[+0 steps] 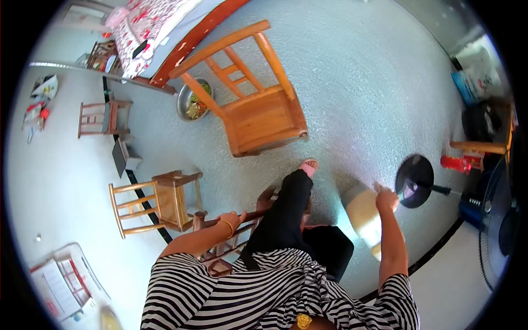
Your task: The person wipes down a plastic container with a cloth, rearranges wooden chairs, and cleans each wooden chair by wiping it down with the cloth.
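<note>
My left hand (232, 220) is closed around the dark top rail of a wooden chair (221, 253) beside my leg. My right hand (387, 199) is stretched out to the right with its fingers drawn together. A small pale bit shows at its fingertips, too blurred to name. Just beside and below that hand is a tan, roughly cylindrical thing (362, 213), smeared and brightly lit, and I cannot tell whether the hand touches it. To the right of the hand is the round black base of a standing fan (415, 181).
A wooden chair (263, 120) stands ahead, beside a metal bowl of vegetable scraps (194, 100). Another chair (171, 202) and a small one (113, 117) are at left. A bed (165, 41) is at upper left; a red bottle (455, 163) and fan cage (495, 220) are at right.
</note>
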Tool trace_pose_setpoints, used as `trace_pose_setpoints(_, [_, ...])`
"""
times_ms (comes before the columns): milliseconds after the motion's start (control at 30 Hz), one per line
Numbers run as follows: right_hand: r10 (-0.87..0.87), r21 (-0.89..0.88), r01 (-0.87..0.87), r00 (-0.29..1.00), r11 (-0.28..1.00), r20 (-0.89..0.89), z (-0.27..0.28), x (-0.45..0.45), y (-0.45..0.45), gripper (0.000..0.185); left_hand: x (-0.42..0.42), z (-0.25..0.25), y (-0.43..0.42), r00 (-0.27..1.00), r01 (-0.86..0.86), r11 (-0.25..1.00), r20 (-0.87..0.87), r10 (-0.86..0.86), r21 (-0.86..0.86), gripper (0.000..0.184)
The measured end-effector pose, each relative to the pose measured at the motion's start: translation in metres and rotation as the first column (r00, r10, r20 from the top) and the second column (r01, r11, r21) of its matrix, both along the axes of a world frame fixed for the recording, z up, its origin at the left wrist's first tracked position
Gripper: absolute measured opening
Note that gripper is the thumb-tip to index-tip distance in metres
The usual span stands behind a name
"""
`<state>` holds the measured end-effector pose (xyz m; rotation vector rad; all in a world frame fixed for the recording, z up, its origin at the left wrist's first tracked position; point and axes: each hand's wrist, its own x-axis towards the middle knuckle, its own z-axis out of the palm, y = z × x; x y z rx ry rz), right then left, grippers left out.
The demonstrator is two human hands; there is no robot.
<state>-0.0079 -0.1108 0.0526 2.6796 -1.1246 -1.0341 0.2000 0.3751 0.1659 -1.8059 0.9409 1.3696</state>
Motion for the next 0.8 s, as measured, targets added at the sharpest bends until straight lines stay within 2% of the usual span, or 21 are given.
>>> trace_pose_setpoints(33, [-0.031, 0.073, 0.03, 1.0, 0.997, 0.006, -0.003, 0.006, 0.007, 0.027, 0.0, 0.001, -0.006, 1.0, -0.023, 1.0, 0.003, 0.023, -0.006, 0.058])
trace_pose_setpoints(67, [-0.03, 0.12, 0.037, 0.998, 0.992, -0.06, 0.011, 0.018, 0.022, 0.028, 0.001, 0.003, -0.013, 0.999, -0.033, 0.998, -0.015, 0.034, 0.052, 0.058])
trace_pose_setpoints(100, [0.045, 0.35, 0.01, 0.988, 0.937, -0.149, -0.002, 0.018, 0.026, 0.028, 0.003, 0.005, -0.016, 0.998, -0.042, 0.993, -0.033, 0.046, 0.109, 0.058])
trace_pose_setpoints(133, [0.244, 0.567, -0.117, 0.957, 0.815, -0.154, -0.01, 0.021, 0.033, 0.029, 0.003, 0.004, -0.016, 0.997, -0.063, 0.993, -0.032, 0.067, 0.104, 0.058])
trace_pose_setpoints(167, [-0.3, 0.728, 0.502, 0.864, 0.467, -0.403, -0.048, 0.006, 0.038, 0.028, 0.0, 0.0, -0.012, 0.994, -0.095, 0.991, -0.041, 0.099, 0.096, 0.059])
trace_pose_setpoints(200, [-0.283, 0.727, 0.488, 0.873, 0.483, -0.397, -0.066, -0.004, 0.048, 0.028, 0.0, -0.005, -0.011, 0.991, -0.125, 0.989, -0.043, 0.129, 0.085, 0.059])
trace_pose_setpoints(267, [0.109, 0.857, 0.085, 0.981, 0.508, -0.161, -0.087, -0.004, 0.061, 0.038, -0.002, -0.013, -0.014, 0.978, -0.197, 0.976, -0.047, 0.202, 0.091, 0.058])
trace_pose_setpoints(300, [0.307, 0.882, -0.127, 0.951, 0.454, -0.021, -0.088, 0.019, 0.065, 0.044, -0.002, -0.017, -0.014, 0.966, -0.244, 0.964, -0.055, 0.251, 0.11, 0.057])
trace_pose_setpoints(333, [0.302, 0.776, 0.0, 0.921, 0.631, -0.246, 0.05, 0.104, 0.086, 0.048, -0.005, -0.024, -0.011, 0.957, -0.281, 0.954, -0.038, 0.286, 0.103, 0.057])
trace_pose_setpoints(367, [0.434, 0.807, -0.06, 0.865, 0.588, -0.251, 0.002, 0.094, 0.077, 0.049, -0.009, -0.031, -0.009, 0.954, -0.295, 0.951, -0.034, 0.299, 0.094, 0.056])
trace_pose_setpoints(433, [0.464, 0.752, -0.111, 0.842, 0.649, -0.276, 0.057, 0.148, 0.073, 0.05, -0.018, -0.035, -0.01, 0.938, -0.344, 0.936, -0.013, 0.346, 0.074, 0.054])
trace_pose_setpoints(500, [0.51, 0.725, -0.174, 0.815, 0.666, -0.273, 0.068, 0.191, 0.056, 0.049, -0.021, -0.033, -0.016, 0.965, -0.263, 0.961, 0.023, 0.262, 0.09, 0.051])
trace_pose_setpoints(533, [0.532, 0.705, -0.196, 0.794, 0.682, -0.294, 0.075, 0.21, 0.048, 0.048, -0.028, -0.03, -0.018, 0.947, -0.308, 0.951, 0.108, 0.303, 0.036, 0.047])
trace_pose_setpoints(567, [0.591, 0.641, -0.322, 0.763, 0.697, -0.26, 0.087, 0.233, 0.044, 0.046, -0.033, -0.027, -0.02, 0.932, -0.347, 0.937, 0.125, 0.341, 0.026, 0.047])
trace_pose_setpoints(633, [0.59, 0.541, -0.392, 0.765, 0.744, -0.257, 0.102, 0.275, 0.031, 0.044, -0.043, -0.021, -0.022, 0.936, -0.265, 0.963, 0.229, 0.269, -0.048, 0.042])
trace_pose_setpoints(667, [0.608, 0.518, -0.43, 0.757, 0.739, -0.24, 0.109, 0.292, 0.026, 0.043, -0.045, -0.02, -0.022, 0.926, -0.295, 0.954, 0.234, 0.298, -0.046, 0.042])
trace_pose_setpoints(767, [0.645, 0.483, -0.491, 0.729, 0.725, -0.227, 0.121, 0.329, 0.018, 0.043, -0.048, -0.017, -0.025, 0.878, -0.392, 0.913, 0.253, 0.407, -0.11, 0.038])
trace_pose_setpoints(800, [0.64, 0.486, -0.489, 0.739, 0.725, -0.211, 0.126, 0.337, 0.017, 0.043, -0.051, -0.015, -0.028, 0.873, -0.35, 0.931, 0.326, 0.363, -0.098, 0.035])
